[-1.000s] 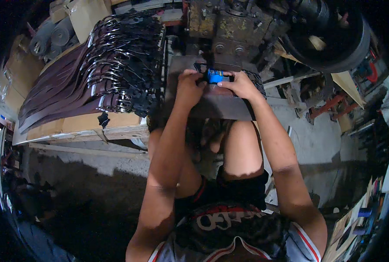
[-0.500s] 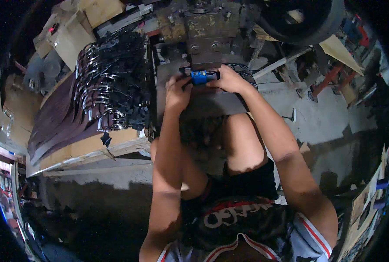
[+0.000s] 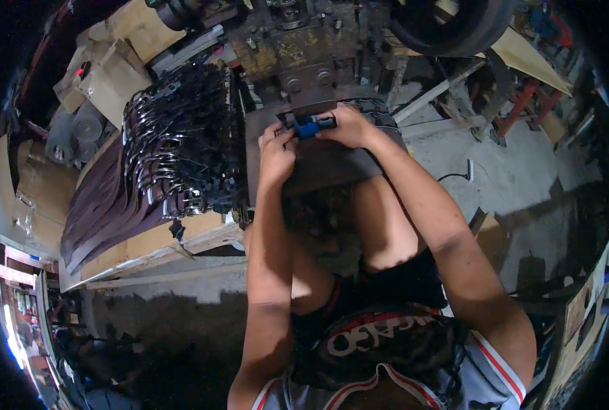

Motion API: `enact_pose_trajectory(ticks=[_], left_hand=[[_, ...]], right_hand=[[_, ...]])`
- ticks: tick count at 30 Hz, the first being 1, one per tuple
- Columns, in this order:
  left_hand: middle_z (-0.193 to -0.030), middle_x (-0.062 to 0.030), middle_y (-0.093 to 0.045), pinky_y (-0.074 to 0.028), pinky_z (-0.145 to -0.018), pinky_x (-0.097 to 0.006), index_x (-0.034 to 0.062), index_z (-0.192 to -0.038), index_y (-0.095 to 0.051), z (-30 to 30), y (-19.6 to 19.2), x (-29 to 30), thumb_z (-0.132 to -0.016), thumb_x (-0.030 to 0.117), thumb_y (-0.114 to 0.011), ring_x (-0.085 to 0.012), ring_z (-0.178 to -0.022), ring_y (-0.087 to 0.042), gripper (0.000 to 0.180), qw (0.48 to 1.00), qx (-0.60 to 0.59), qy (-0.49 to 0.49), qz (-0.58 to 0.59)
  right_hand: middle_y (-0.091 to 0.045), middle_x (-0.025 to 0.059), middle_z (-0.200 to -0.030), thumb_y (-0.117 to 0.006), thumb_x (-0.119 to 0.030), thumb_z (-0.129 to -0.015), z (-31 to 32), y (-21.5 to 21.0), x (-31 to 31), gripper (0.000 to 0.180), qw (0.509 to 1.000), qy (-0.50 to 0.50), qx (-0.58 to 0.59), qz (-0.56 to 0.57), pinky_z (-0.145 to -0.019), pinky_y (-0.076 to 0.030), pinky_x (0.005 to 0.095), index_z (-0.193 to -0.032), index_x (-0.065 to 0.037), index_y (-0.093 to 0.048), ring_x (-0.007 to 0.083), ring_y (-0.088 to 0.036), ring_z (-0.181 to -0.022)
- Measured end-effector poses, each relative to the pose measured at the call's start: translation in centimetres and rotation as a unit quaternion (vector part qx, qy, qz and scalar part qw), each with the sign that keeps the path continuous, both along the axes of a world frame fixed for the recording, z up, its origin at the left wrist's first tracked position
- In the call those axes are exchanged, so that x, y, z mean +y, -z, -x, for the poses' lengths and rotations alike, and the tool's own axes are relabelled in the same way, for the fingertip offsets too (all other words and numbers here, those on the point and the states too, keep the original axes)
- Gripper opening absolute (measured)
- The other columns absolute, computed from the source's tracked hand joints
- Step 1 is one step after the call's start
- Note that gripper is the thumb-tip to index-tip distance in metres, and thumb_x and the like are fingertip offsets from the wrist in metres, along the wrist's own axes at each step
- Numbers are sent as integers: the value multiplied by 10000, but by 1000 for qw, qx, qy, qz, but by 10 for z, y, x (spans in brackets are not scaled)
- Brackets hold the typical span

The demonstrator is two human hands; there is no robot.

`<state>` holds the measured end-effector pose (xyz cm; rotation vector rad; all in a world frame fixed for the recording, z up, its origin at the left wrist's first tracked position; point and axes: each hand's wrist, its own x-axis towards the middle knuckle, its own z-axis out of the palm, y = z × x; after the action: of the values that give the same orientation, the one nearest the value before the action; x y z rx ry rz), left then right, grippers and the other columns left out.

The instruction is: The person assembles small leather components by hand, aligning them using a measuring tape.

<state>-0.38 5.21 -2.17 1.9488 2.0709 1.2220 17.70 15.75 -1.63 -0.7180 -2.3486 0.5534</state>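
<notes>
A small blue-and-black object (image 3: 307,128), its exact kind unclear, is between my hands over the dark metal plate of a press. My right hand (image 3: 347,128) closes round its dark right end, fingers bent. At its left side, my left hand (image 3: 277,152) has its fingers curled together by a dark piece; what they pinch is too small and dark to make out. The worn press head (image 3: 311,98) stands just beyond the object. Below my hands, the bare plate (image 3: 332,162) extends toward my knees.
On my left, many dark belts (image 3: 102,198) with shiny buckles (image 3: 157,164) are piled on a wooden bench (image 3: 161,249). Cardboard boxes (image 3: 109,78) and grey rolls (image 3: 85,123) stand behind. A large black wheel (image 3: 455,41) rises at the far right, near wooden bars and a red stand (image 3: 516,106).
The blue-and-black object has tilted and shifted slightly left and toward me. Both hands have moved slightly with it. The whole view has also shifted a little.
</notes>
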Motion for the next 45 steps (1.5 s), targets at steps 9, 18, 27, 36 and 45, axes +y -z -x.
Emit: enact_pose_trajectory(ticks=[9, 18, 27, 36, 45], left_hand=[[-1117, -159, -558, -375, -946, -385, 5, -980, -639, 9, 12, 2, -737, 163, -658, -321, -1079, -485, 290, 993, -111, -12, -33], [-1145, -139, -558, -395, -922, -417, 36, -962, -645, 5, 18, 5, -730, 137, -666, -334, -1053, -498, 255, 987, 101, -8, -124], [-1268, -67, -448, -389, -910, -494, 107, -1019, -645, 5, 28, 13, -788, 240, -624, -328, -1113, -435, 267, 990, 78, 15, -115], [-1217, -54, -497, -381, -911, -483, 129, -1001, -653, 3, 30, 14, -775, 223, -617, -320, -1112, -438, 247, 993, 40, -3, -108], [-1188, -70, -530, -389, -905, -463, 122, -994, -672, -1, 20, 6, -776, 201, -608, -320, -1089, -460, 241, 997, 51, -9, -58]], right_hand=[[-557, 184, -1173, -706, -304, -728, -23, -24, -13, 475, 999, -14, 15, 42, -963, -373, 394, -1126, -71, -596, 344, -472, -1148], [-532, 76, -1262, -545, -379, -852, -37, -7, -3, 421, 989, 56, -126, -52, -1033, -242, 491, -1184, -123, -581, 295, -375, -1255], [-488, 29, -1321, -482, -323, -895, -52, -5, 7, 376, 979, 111, -153, -71, -1046, -212, 513, -1211, -136, -567, 294, -337, -1287], [-488, 99, -1308, -557, -248, -850, -53, -11, 4, 383, 994, 64, -58, -71, -1039, -294, 408, -1182, -57, -570, 333, -386, -1245], [-506, 248, -1212, -670, -364, -747, -21, -33, -14, 532, 995, 20, -95, -8, -994, -346, 410, -1141, -19, -578, 380, -443, -1161]])
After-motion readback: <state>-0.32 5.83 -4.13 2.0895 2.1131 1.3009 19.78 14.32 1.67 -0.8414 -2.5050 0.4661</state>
